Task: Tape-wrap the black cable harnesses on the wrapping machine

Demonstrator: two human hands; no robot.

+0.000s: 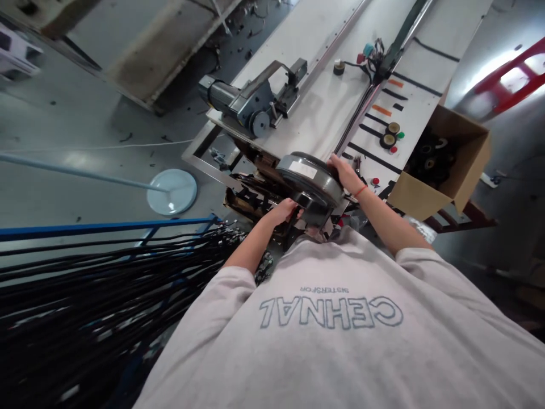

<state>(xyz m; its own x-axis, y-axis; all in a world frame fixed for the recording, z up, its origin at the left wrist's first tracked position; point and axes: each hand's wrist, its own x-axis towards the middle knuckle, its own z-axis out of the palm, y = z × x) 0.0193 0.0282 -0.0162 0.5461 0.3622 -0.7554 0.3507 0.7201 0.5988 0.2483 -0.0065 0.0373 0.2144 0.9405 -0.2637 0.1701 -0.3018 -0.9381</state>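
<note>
A round dark machine part (pixel 313 173) with a white label on top sits at the near end of the white workbench (pixel 327 116), close to my body. My right hand (pixel 347 176) rests against its right rim, beside a strip of dark cable. On its lower left side is my left hand (pixel 286 211), with fingers curled closed; what they grip, if anything, is hidden. A motor unit with a pulley (pixel 259 123) stands on the bench to the upper left. Two rolls of tape (pixel 388 140) lie to the right.
An open cardboard box (pixel 472 165) with dark rolls stands at the right. Many black cables (pixel 106 284) hang over a blue rack (pixel 106 229) at the lower left. A round grey base with a pole (pixel 172 192) stands on the floor. Red furniture (pixel 511 76) is at the upper right.
</note>
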